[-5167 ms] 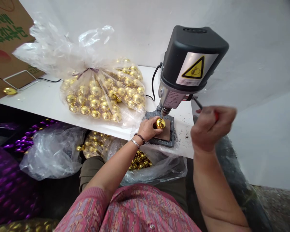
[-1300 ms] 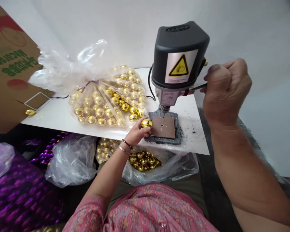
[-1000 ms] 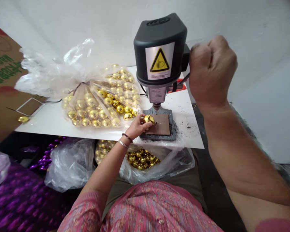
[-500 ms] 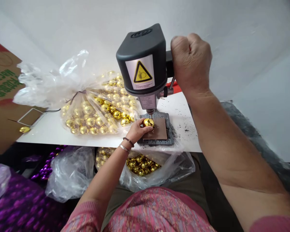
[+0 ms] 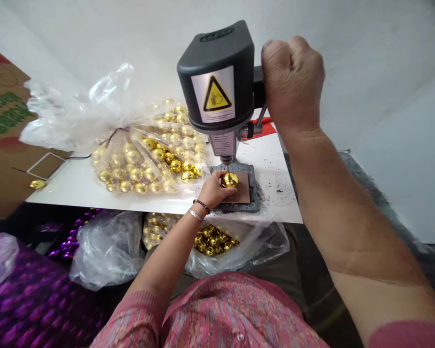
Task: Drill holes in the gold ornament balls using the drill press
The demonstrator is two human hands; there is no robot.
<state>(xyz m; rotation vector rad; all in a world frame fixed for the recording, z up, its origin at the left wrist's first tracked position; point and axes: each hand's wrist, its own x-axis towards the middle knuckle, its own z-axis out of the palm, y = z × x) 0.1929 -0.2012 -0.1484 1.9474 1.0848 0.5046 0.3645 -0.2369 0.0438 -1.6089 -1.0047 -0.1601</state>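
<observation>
A shiny gold ball (image 5: 230, 180) sits on a brown board (image 5: 244, 187) over the grey base (image 5: 254, 195) of a small drill press (image 5: 217, 50). My left hand (image 5: 214, 189) pinches the ball from its left side, thumb and fingers closed around it. Right above it the thin drill bit (image 5: 228, 168) reaches down to the top of the ball; whether it has gone in I cannot tell. High on the right, my right hand (image 5: 293, 84) is a fist around the press's feed handle, whose grip is hidden in the palm.
A tied clear bag of gold balls (image 5: 130, 169) lies on the white table (image 5: 72, 199), left of the press. An open bag of gold balls (image 5: 215, 241) rests at my lap. Purple balls (image 5: 32, 299) and a cardboard box (image 5: 5, 145) are at left. Dark shavings dot the table's right side.
My left hand has shifted the gold ball slightly right, under the drill bit. The bit now shows lower, at the ball's top. My right hand stays on the handle; the view has tilted a little.
</observation>
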